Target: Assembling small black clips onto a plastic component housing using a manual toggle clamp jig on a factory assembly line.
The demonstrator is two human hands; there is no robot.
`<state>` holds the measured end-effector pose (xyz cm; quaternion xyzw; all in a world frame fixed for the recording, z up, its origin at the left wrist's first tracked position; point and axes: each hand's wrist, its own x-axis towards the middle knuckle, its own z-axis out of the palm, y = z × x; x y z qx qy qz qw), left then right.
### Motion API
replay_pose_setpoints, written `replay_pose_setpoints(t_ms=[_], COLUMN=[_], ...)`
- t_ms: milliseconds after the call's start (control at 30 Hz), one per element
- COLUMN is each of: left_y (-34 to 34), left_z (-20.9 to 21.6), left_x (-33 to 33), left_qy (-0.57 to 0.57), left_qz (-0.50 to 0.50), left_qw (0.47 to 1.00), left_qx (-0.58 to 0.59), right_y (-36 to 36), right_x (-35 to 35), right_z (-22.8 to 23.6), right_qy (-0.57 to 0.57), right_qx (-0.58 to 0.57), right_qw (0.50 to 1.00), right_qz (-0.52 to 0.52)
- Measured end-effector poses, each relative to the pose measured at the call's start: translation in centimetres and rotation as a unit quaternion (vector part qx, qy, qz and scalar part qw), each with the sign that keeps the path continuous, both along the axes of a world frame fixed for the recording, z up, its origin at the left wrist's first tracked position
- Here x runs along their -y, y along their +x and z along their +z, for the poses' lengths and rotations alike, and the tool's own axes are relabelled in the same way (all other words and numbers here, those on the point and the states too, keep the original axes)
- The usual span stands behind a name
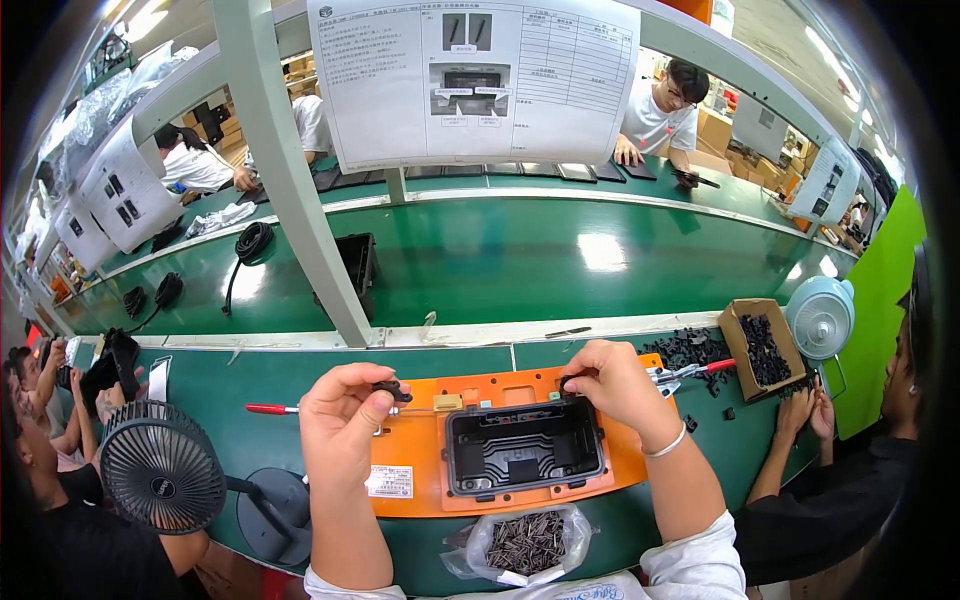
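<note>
Head view: upright left hand [340, 415] pinches black piece [390, 389], right hand [622, 385] curled.

A small black part [393, 389] is pinched left of the open, rectangular black box [500, 455].

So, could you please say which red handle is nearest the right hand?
The red handle beside the cardboard box, right of the right hand; the other one is left of the left hand.
</note>
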<state>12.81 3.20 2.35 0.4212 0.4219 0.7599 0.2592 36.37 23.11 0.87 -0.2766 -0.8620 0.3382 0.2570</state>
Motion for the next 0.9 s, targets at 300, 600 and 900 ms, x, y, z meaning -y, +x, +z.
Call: replay_pose_setpoints(t_ms=[300,600,900], left_y=[1.4,2.1,1.3], left_z=[0.0,-1.0,-1.8], left_x=[-1.1,-3.4,-6.9], left_qy=[-0.057,-0.190,-0.258], left_qz=[0.007,0.016,0.006], left_qw=[0.998,0.942,0.833], left_qx=[-0.019,-0.275,-0.488], right_y=[-0.8,-0.1,0.2], right_x=[-1.0,-1.4,-1.2], right_z=[0.3,-0.9,-1.9], right_qy=[-0.054,-0.092,-0.084], right_qx=[0.101,0.068,0.011], right_qw=[0.993,0.993,0.996], right_qz=[0.026,-0.001,0.008])
